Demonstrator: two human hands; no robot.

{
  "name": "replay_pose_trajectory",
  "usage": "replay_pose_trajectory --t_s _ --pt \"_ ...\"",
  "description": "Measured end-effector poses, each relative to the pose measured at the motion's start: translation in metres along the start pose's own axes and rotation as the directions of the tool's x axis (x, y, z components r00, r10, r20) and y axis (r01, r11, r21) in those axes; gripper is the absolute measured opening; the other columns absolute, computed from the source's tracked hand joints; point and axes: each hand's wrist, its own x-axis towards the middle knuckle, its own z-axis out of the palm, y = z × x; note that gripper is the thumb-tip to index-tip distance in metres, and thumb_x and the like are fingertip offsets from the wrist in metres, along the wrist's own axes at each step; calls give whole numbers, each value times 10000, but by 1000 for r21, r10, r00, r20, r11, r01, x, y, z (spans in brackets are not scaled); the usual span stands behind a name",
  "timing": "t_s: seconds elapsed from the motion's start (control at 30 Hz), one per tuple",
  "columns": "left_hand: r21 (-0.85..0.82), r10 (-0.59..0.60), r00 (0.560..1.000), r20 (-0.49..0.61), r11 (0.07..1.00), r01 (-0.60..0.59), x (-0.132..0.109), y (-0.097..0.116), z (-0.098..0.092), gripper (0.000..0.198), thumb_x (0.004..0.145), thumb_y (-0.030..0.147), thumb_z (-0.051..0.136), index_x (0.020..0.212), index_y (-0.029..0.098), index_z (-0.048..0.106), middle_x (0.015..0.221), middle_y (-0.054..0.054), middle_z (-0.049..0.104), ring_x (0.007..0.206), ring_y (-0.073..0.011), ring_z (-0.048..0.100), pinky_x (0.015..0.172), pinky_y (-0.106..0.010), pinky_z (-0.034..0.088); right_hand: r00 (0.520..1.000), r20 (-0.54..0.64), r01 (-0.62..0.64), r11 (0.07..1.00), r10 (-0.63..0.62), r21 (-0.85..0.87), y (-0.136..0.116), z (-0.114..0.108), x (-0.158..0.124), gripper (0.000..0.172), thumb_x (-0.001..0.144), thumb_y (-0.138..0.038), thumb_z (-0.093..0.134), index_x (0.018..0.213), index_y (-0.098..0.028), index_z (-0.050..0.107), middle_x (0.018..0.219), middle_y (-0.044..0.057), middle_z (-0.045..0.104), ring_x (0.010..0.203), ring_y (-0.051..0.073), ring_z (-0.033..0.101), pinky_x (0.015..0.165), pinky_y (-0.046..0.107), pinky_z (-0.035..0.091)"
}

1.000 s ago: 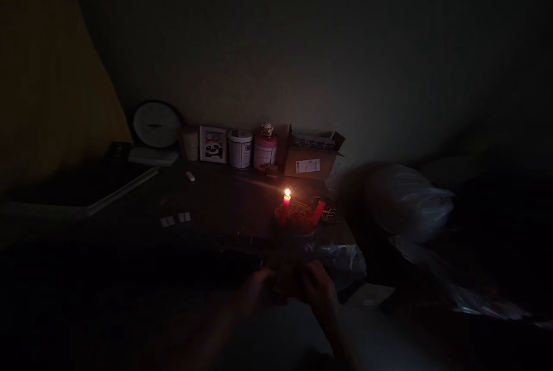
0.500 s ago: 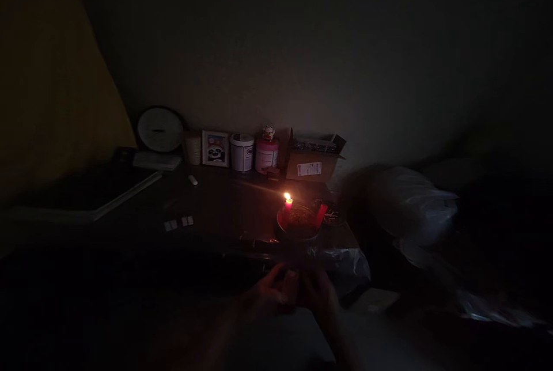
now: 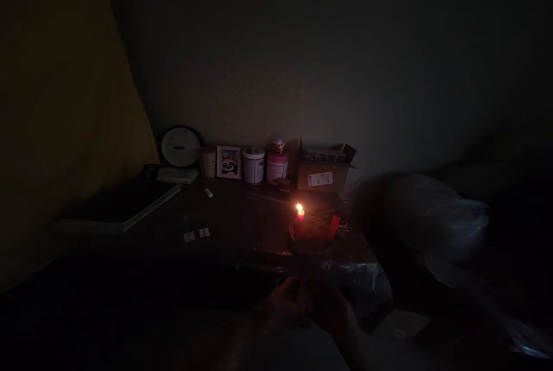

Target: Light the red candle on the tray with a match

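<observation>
Low in the dim view, my left hand [image 3: 280, 299] and my right hand [image 3: 334, 305] are close together at the table's front edge. Both are closed around a small reddish, block-like thing [image 3: 304, 301]; its kind is lost in the dark. Just beyond them stands a round bowl or tin [image 3: 311, 247]. A lit red candle [image 3: 300, 216] is upright at its left rim, and a second red candle-like stick [image 3: 334, 226], without a flame, leans at its right.
Along the wall stand a round clock [image 3: 180, 146], a cup [image 3: 208, 162], a panda picture frame [image 3: 228, 162], a white tub [image 3: 253, 165], a pink tub [image 3: 277, 168] and a cardboard box [image 3: 322, 176]. Small white pieces [image 3: 196, 235] lie left. A plastic bag [image 3: 436, 215] bulges at right.
The whole scene has shifted right and downward as my head turned. My hands stay together around the reddish thing, which now shows less clearly. The candle still burns.
</observation>
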Motion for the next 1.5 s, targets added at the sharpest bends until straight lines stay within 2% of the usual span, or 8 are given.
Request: replay_pose_trajectory --t_s 0.2,0.33,0.5,0.7,0.8,1.13,1.3,1.5 --pt "73 48 997 -59 996 -44 0 5 8 454 579 252 769 1012 190 649 807 -43 643 710 -178 599 670 -320 449 998 13 53 998 -54 39 2 -1 -3 227 768 -319 554 913 -225 702 773 56 725 666 201 666 551 235 527" --pt "92 166 986 -28 982 -163 -2 12 11 475 596 241 764 1058 212 655 999 -78 655 973 -257 576 833 -368 432 997 47 49 995 -53 81 1 0 -3 221 795 -315 533 915 -241 703 794 48 724 671 203 666 549 242 528" --pt "87 131 990 -60 988 -125 -3 14 13 462 608 230 768 1057 201 667 1107 -109 659 1083 -304 547 895 -388 404 999 -4 43 997 -43 69 0 0 -2 188 788 -327 548 859 -246 703 767 40 723 687 210 671 564 249 535" --pt "54 141 952 -272 990 -132 13 -3 -3 375 567 277 792 905 159 678 795 -49 689 747 -183 616 708 -297 427 999 -14 36 999 -36 26 -10 -5 1 260 849 -348 472 893 -180 666 813 71 715 713 191 672 617 250 540" --pt "44 127 922 -367 992 -119 21 -10 -12 381 571 306 791 905 175 662 799 -38 684 718 -171 618 695 -298 427 994 -37 98 994 -100 -47 -15 -8 1 245 853 -326 474 922 -199 672 892 74 706 795 199 673 678 266 546" --pt "43 229 924 -305 973 -227 19 -13 -11 337 565 313 803 835 146 690 843 -67 710 829 -210 615 807 -329 418 981 47 189 982 -189 -6 -29 -12 -2 229 863 -252 477 1001 -226 658 998 65 679 890 182 654 739 243 537" --pt "2 187 951 -246 981 -193 21 -8 -9 306 593 269 788 860 156 692 901 -76 707 931 -242 605 908 -375 402 991 -11 136 989 -136 51 -33 -11 -1 168 836 -297 522 825 -203 662 807 41 684 729 164 652 646 213 529" --pt "-21 130 958 -254 990 -140 32 -6 -15 233 592 323 782 719 156 683 811 -88 702 990 -297 596 950 -437 383 987 -36 156 986 -154 60 -22 -8 0 210 830 -363 536 861 -214 681 885 52 706 824 196 660 719 259 541"
